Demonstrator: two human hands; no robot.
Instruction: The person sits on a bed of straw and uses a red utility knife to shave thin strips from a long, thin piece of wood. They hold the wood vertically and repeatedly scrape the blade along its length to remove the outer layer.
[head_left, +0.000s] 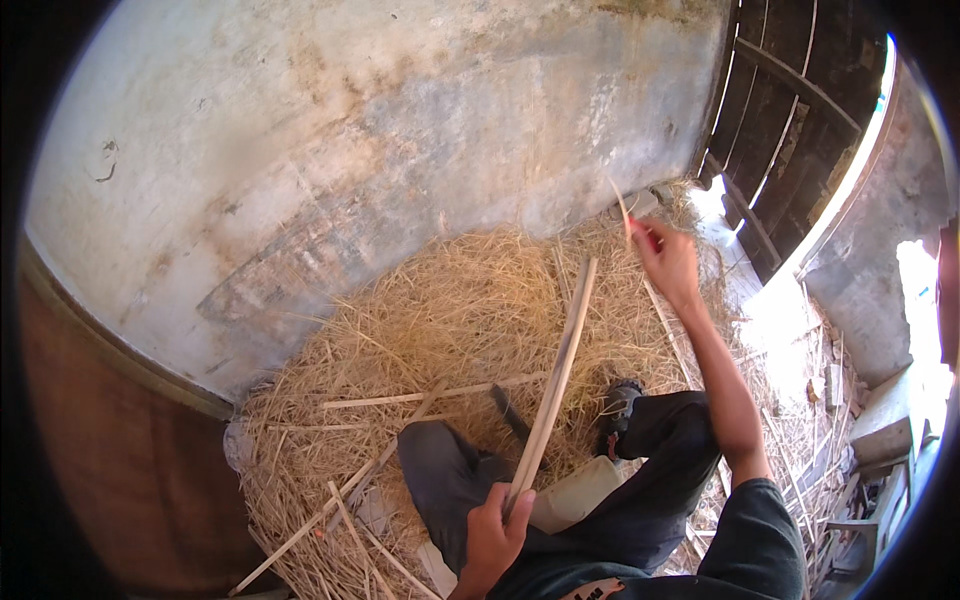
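Observation:
My left hand [495,530], low in front of me, is closed round the near end of long pale wooden strips [557,385], which point up and away over the straw. Raised toward the wall at the far right, my right hand [668,262] is closed, apart from those strips. From its fingers rises a thin, curved, pale sliver [621,205]. Something red [655,240] shows at the fingers; its kind I cannot make out. Between my legs sits a pale, rounded object [578,496], partly hidden by the strips. Past it lies a dark, narrow piece [511,413].
Straw-like shavings [470,300] are heaped against a stained wall [420,130]. Loose wooden sticks [320,520] cross the floor at the left, by a brown panel [120,440]. My sandalled foot [622,400] rests in the straw. A slatted wooden door [790,130] stands at the right.

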